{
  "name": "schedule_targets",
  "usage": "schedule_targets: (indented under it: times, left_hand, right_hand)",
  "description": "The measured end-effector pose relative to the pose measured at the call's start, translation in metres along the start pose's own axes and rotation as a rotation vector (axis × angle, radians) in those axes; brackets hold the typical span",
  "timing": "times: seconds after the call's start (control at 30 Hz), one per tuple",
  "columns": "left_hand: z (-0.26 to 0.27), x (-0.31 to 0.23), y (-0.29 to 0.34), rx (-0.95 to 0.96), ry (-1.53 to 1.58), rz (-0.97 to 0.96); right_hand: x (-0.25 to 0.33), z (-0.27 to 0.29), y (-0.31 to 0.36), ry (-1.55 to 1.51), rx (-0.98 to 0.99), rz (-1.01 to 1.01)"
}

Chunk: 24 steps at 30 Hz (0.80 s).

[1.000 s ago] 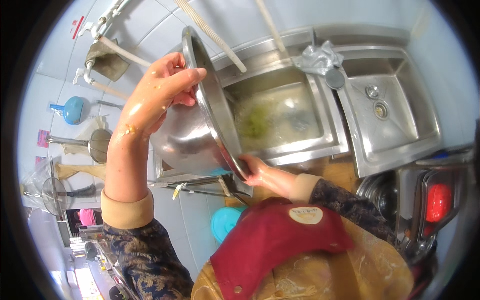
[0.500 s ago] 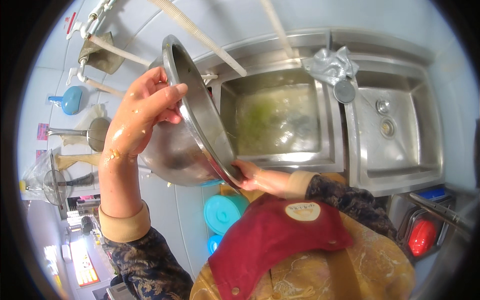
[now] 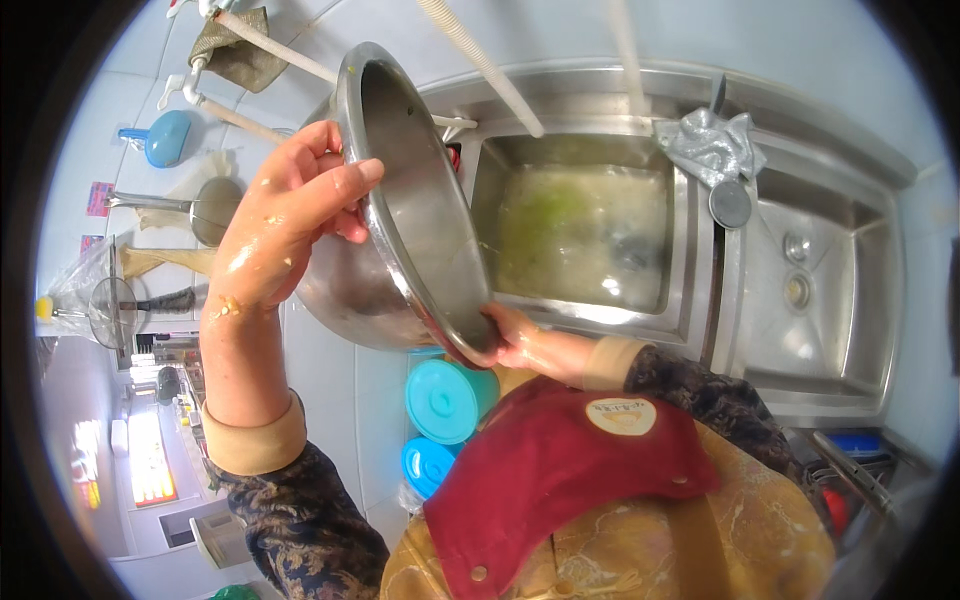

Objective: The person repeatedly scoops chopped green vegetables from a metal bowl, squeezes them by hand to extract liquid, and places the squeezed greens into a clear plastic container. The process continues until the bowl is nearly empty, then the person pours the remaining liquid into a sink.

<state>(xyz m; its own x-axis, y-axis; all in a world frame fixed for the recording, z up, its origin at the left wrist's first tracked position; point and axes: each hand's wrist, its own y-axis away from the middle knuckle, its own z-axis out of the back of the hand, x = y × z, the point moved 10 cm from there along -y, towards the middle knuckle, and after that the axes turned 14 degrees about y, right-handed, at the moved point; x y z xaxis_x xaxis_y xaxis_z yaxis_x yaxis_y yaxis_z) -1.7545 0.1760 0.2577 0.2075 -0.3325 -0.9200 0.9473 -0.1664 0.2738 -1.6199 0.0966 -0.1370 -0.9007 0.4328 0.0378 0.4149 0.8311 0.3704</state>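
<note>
A large steel bowl (image 3: 430, 210) is tipped on its side, its mouth turned toward the sink basin (image 3: 680, 250) on its right. My left hand (image 3: 300, 210) grips the far left part of the rim, thumb over the edge; the wrist is wet with small food bits on it. The near part of the rim is held in my right hand (image 3: 515, 335), whose fingertips are partly hidden by the bowl. Inside, the bowl shows bare metal. Cloudy water (image 3: 590, 235) with a greenish patch fills the basin beside it.
A second steel sink (image 3: 800, 290) stands to the right, with a silvery cloth (image 3: 708, 145) between the two. Hoses (image 3: 480, 60) hang at the back. Ladles and strainers (image 3: 215, 210) hang on the left wall. Turquoise lidded buckets (image 3: 440, 400) sit on the floor below.
The whole view has shifted, so the sinks appear farther right. Both hands keep their grip on the tilted bowl, which has scarcely moved relative to my arms.
</note>
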Motion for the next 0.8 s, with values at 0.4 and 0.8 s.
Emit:
schedule_targets:
  times: [0.4, 0.8]
  left_hand:
    - [-0.009, 0.001, 0.0, 0.002, -0.02, 0.008]
    - [-0.019, -0.001, -0.005, 0.043, -0.029, -0.018]
  right_hand:
    - [-0.003, 0.0, 0.009, -0.002, -0.106, -0.038]
    - [-0.001, 0.001, 0.008, -0.031, -0.101, -0.014]
